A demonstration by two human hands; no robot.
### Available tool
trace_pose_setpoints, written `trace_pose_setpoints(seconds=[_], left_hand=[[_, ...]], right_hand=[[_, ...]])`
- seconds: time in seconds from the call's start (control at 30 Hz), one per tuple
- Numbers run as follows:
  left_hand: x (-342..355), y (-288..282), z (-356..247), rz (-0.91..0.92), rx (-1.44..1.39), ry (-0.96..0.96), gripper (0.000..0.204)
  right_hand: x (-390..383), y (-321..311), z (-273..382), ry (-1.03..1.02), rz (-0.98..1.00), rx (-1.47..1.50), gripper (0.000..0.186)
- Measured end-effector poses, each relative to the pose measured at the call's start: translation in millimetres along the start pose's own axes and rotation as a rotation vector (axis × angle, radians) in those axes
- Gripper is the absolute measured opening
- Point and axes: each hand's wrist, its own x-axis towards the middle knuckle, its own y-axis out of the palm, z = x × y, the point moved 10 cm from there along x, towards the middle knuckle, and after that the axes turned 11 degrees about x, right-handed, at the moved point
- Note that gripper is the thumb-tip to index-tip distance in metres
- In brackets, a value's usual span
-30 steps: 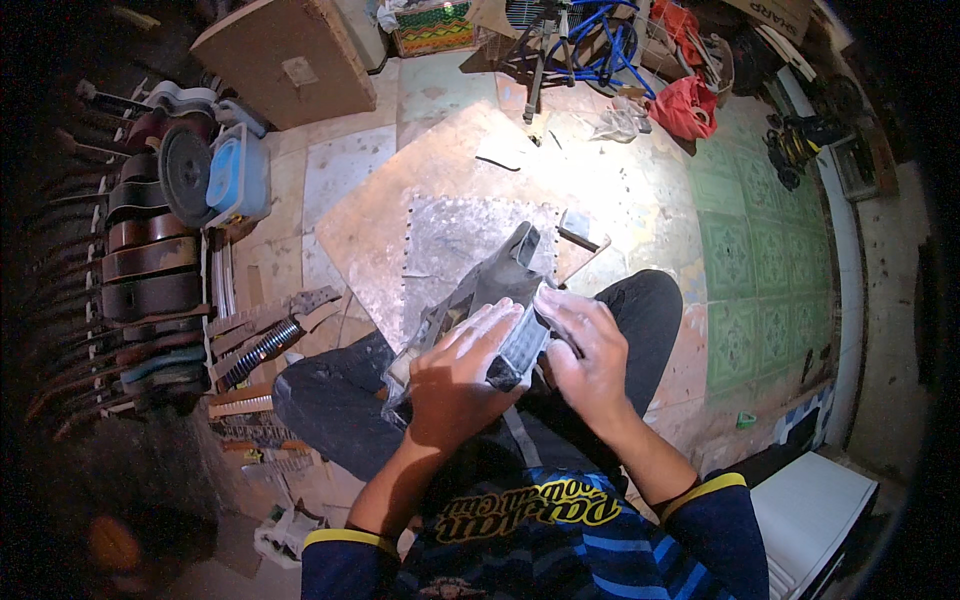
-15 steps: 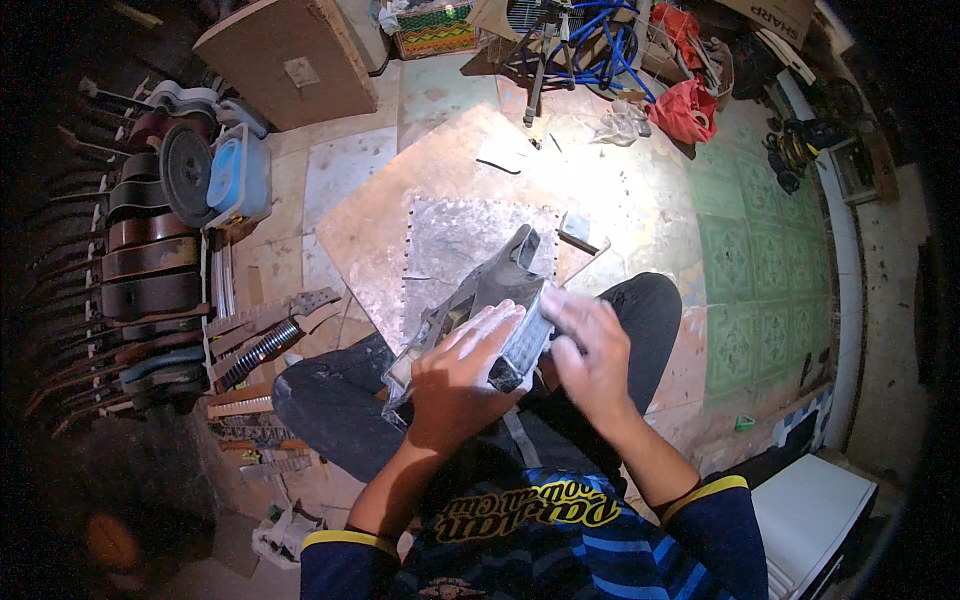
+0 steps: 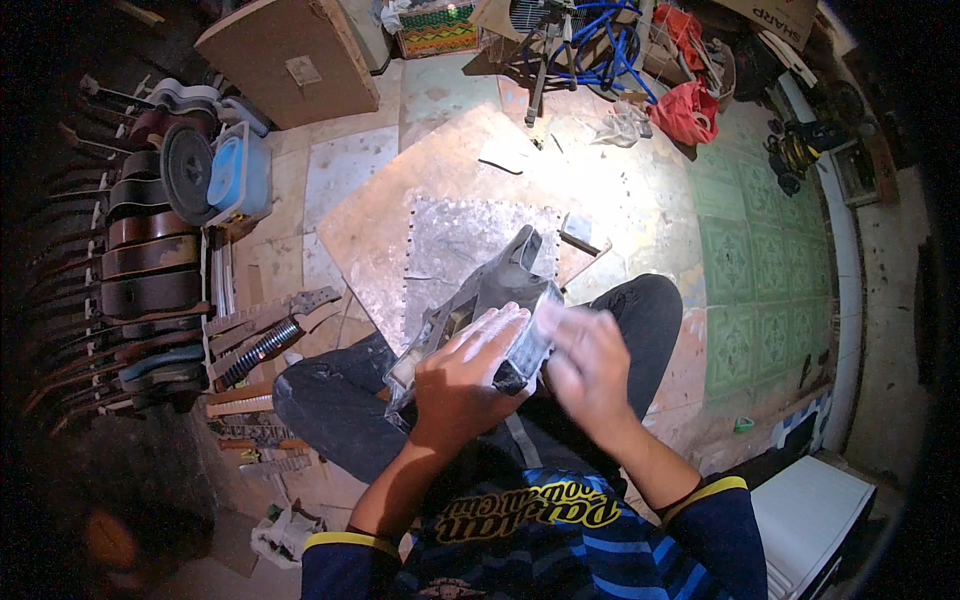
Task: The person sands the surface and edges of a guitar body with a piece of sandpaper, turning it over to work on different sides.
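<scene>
Across my lap lies a dusty grey-black angular hollow part (image 3: 502,284), with a raised pointed end toward the far side. I cannot tell what it belongs to. My left hand (image 3: 468,372) grips it from the left, whitened fingers pressed together over its top. My right hand (image 3: 590,362) is at its right side face, fingers curled and blurred by motion. Whatever those fingertips hold, if anything, is hidden. The side face under them looks pale with dust. Beyond the part is a grey mat (image 3: 455,228) with toothed edges, and a small dark-edged block (image 3: 580,234) sits at its right corner.
A tan board (image 3: 365,215) lies under the mat. Several guitars (image 3: 150,260) stand in a row at left, near a tub with a blue container (image 3: 228,172). Blue tubing (image 3: 625,50) and a red bag (image 3: 686,112) are at the far side. A white box (image 3: 815,515) stands near right.
My right hand has shifted slightly downward along the part's side face and is more blurred. The left hand and the part have barely moved.
</scene>
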Motion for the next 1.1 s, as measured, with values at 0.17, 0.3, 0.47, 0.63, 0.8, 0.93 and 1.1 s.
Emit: trace_pose_setpoints(seconds=[0.17, 0.3, 0.47, 0.63, 0.8, 0.93, 1.1], left_hand=[[2, -5, -1, -0.037, -0.021, 0.005, 0.071], [2, -4, -2, -0.021, 0.001, 0.011, 0.069], [3, -3, 2, -0.025, -0.008, 0.008, 0.069], [2, -3, 2, 0.002, -0.001, -0.010, 0.071], [4, -4, -1, -0.010, 0.001, 0.009, 0.071], [5, -7, 5, -0.038, -0.037, -0.003, 0.071], [7, -7, 7, -0.003, -0.085, -0.028, 0.074]], right_hand=[[-14, 10, 35, 0.010, 0.019, 0.134, 0.046], [10, -5, -18, 0.082, -0.136, 0.088, 0.041], [-12, 8, 24, 0.005, -0.038, 0.086, 0.046], [-12, 7, 13, 0.015, -0.071, 0.076, 0.029], [2, -3, -21, 0.048, -0.143, 0.033, 0.036], [-13, 7, 30, -0.040, -0.002, 0.066, 0.045], [3, 10, 27, -0.067, -0.049, 0.049, 0.049]])
